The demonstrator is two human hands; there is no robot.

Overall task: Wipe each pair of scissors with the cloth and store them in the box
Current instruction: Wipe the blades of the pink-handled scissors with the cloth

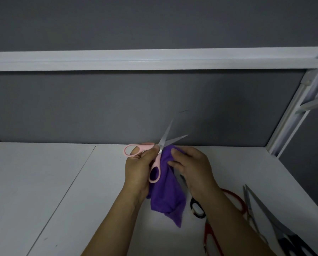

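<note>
Both grips were closed on something: the left hand (138,167) held the pink-handled scissors with thin steel blades (157,154) near the pivot, its thumb and fingers clamped on the handle arms, while the right hand (191,165) pinched the soft purple cloth (165,193) with its fingers pressed into the bunched top of the fabric. Those pink scissors were lifted above the white tabletop (53,182), their blades spread apart and pointing up and away toward the dark grey wall panel (117,108) behind the tabletop. One pink loop stuck out to the left of the left hand; the other hung down in front of the cloth, touching it. The cloth sat just right of the scissors' pivot, gathered against the base of the blades, and the rest of it hung down between the two forearms toward the tabletop. To the right of the cloth, on the tabletop, lay other pairs: black-handled scissors (197,207) partly hidden under the right forearm, red-handled scissors (235,200) just beyond them, a second red-handled pair (210,235) nearer the lower edge of the view, and long steel scissors with dark handles (265,213) farthest right. A white horizontal rail (154,59) crossed the wall panel above. No storage box could be made out.
</note>
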